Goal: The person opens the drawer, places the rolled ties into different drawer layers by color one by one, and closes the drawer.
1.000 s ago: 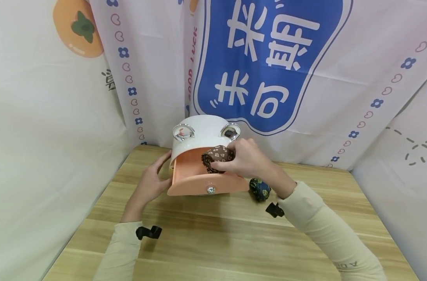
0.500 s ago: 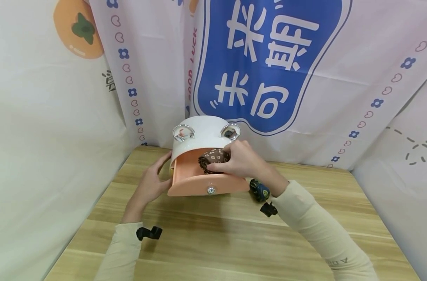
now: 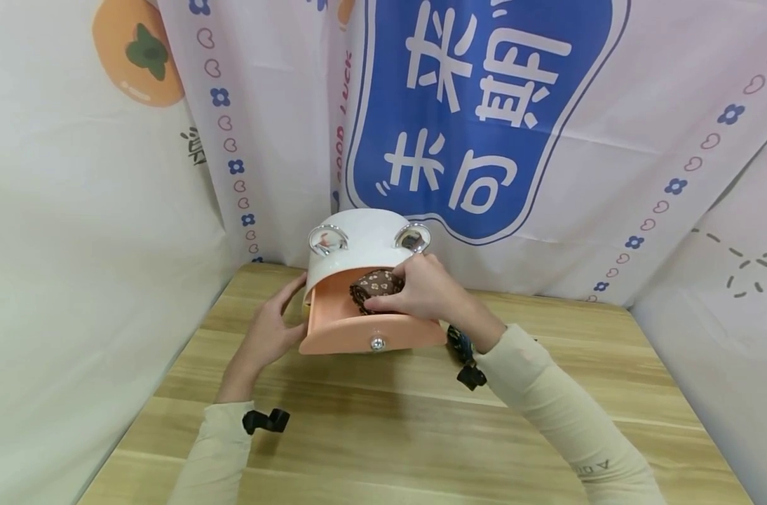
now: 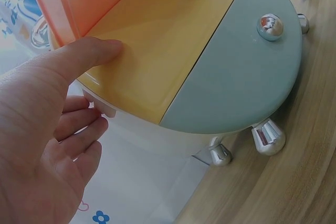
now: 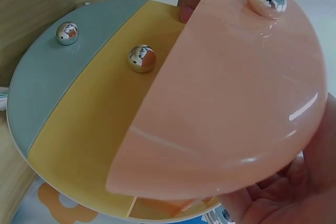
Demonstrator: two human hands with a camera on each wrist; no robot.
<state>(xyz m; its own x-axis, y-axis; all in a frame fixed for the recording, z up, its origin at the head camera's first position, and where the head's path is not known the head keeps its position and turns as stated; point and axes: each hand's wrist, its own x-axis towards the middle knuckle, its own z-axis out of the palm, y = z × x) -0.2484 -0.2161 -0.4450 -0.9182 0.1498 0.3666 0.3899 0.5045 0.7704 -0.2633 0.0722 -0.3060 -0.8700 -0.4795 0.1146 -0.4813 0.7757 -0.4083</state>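
A rounded white drawer box (image 3: 369,235) with two silver rings stands on the table, its peach top drawer (image 3: 339,340) pulled out. In the head view my right hand (image 3: 429,293) pinches a rolled brown cloth with pale flowers (image 3: 376,283) inside that drawer; the drawer front hides the cloth in the right wrist view. My left hand (image 4: 50,108) holds the box's left side, thumb on the yellow middle drawer (image 4: 152,51) and fingers curled at the side wall. Below the yellow one sits a shut green drawer (image 4: 236,72).
A dark blue patterned roll of cloth (image 3: 459,342) lies right of the box, partly covered by my right wrist. The wooden table (image 3: 358,442) spreads out in front. Printed curtains (image 3: 611,210) close off the back and sides.
My right hand has moved left and slightly lower with the brown cloth, deeper into the peach drawer. My left hand keeps its place on the box.
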